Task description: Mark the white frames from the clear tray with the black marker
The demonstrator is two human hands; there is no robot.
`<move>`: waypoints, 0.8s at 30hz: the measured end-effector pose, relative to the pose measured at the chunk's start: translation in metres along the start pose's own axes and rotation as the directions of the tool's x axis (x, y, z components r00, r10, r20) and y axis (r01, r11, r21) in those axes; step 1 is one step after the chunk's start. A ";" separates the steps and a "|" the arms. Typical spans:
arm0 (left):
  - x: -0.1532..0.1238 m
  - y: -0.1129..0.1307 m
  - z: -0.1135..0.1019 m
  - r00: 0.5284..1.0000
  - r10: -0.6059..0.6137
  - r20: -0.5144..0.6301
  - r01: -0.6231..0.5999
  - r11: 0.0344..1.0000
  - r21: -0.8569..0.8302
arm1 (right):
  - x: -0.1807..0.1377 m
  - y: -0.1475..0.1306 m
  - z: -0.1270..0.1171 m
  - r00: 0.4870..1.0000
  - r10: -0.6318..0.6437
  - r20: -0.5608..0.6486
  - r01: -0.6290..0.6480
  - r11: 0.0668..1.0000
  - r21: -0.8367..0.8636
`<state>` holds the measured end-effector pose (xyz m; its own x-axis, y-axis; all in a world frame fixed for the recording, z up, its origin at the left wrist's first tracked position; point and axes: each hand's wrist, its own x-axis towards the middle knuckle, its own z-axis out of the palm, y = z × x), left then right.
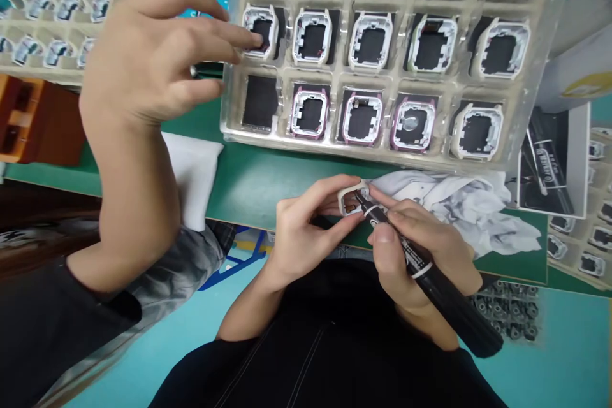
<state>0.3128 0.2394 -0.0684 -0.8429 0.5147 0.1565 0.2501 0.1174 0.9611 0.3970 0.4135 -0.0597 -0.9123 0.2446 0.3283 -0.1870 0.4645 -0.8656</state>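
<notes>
Fingers of the right hand (pixel 444 248) wrapped snugly round a smooth black marker (pixel 461 315), fingers of the left hand (pixel 303 226) pinching a pale rounded-square frame (pixel 342 201) at the marker's tip, both before the moulded translucent tray (pixel 373 156), crumpled grey-white cloth (pixel 459 204) by its near edge, another person's hand (pixel 160 54) over its left side.

Left hand (pixel 303 229): before body, thumb and index finger stretched forward in light pinch, thumb on body side. Left forearm (pixel 253 306): bare, slanting up from lower left, wrist nearly straight. Right hand (pixel 421 248): closed in writing grip, thumb bent on near side, index finger reaching toward left fingertips. Right forearm (pixel 433 326): bare, largely hidden. Hands close together.
</notes>
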 end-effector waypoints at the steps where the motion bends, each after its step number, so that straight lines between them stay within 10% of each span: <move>1: 0.000 0.000 0.000 1.000 -0.002 0.002 0.002 1.000 0.004 | 0.001 -0.001 0.001 1.000 0.006 -0.007 -0.005 1.000 0.009; 19: -0.004 -0.004 -0.001 0.998 0.058 -0.021 -0.057 0.997 0.052 | 0.001 0.006 0.029 0.921 -0.078 -0.382 0.130 0.985 0.112; 24: -0.006 -0.005 -0.004 0.999 0.033 -0.011 -0.032 0.996 0.088 | 0.005 0.007 0.015 0.980 -0.173 -0.096 0.172 0.985 -0.016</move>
<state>0.3150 0.2327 -0.0732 -0.8395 0.5089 0.1906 0.3176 0.1749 0.9320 0.3856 0.4050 -0.0695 -0.8268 0.2415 0.5080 -0.3354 0.5135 -0.7899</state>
